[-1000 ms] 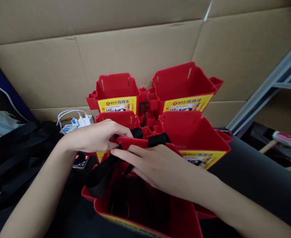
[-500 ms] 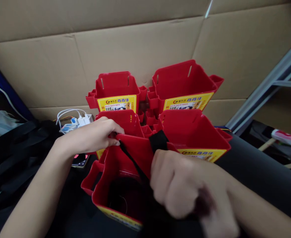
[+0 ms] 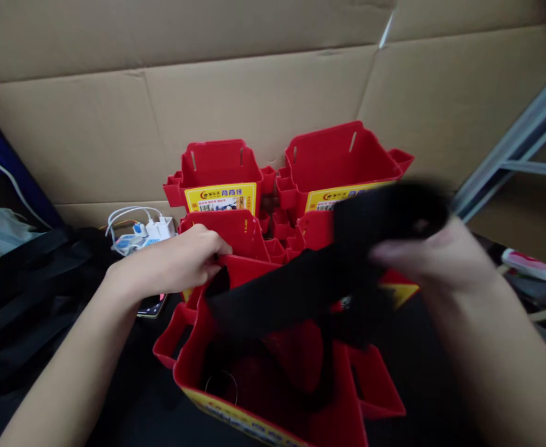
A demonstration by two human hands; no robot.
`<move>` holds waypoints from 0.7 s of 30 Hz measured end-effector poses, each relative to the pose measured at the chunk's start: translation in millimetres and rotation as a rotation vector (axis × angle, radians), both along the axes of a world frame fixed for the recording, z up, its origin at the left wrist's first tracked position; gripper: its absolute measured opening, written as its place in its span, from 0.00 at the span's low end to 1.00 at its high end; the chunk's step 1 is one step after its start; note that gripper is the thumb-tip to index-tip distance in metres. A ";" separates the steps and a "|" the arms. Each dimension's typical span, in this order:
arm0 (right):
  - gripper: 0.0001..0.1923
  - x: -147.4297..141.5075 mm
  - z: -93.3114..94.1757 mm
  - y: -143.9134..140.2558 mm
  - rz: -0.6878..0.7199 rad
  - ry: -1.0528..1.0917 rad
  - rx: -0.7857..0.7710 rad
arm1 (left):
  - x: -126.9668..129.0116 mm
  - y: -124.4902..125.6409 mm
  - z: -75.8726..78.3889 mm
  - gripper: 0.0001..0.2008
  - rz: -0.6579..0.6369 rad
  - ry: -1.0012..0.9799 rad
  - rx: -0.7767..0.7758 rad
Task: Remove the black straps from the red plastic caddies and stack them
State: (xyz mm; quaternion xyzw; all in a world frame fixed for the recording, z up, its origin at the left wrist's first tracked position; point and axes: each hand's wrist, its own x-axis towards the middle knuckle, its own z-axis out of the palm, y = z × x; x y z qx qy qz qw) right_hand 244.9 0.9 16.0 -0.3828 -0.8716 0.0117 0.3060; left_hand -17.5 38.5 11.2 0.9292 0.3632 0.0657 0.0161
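Observation:
My left hand (image 3: pixel 174 264) grips the far left rim of the nearest red plastic bin (image 3: pixel 235 372), which stands in front of me with a yellow label along its near edge. My right hand (image 3: pixel 433 254) is raised to the right and holds a wide black strap (image 3: pixel 310 282), blurred by motion. The strap runs from my right hand down to the bin's rim beside my left hand. Part of the bin's inside is hidden by the strap.
Several more red bins (image 3: pixel 219 171) with yellow labels stand behind, against a cardboard wall (image 3: pixel 254 81). A white charger with cables (image 3: pixel 154 226) and a phone (image 3: pixel 150 305) lie at the left, beside black bags (image 3: pixel 25 279). A metal shelf frame (image 3: pixel 515 149) stands at the right.
My right hand closed on the black strap at the bin's rim, then pulled it up and to the right. My left hand stayed on the rim.

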 end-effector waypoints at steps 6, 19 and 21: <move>0.07 -51.6 -18.4 -23.7 0.340 -0.473 0.048 | 3.6 2.0 -3.7 0.07 -0.024 -0.074 -0.017; 0.10 -62.2 -34.8 -16.7 0.258 -0.649 0.122 | -3.8 -3.8 13.9 0.11 -0.183 -0.048 -0.213; 0.11 -63.2 -36.0 -15.7 0.222 -0.665 0.128 | -2.2 -2.6 13.5 0.13 -0.162 -0.031 -0.196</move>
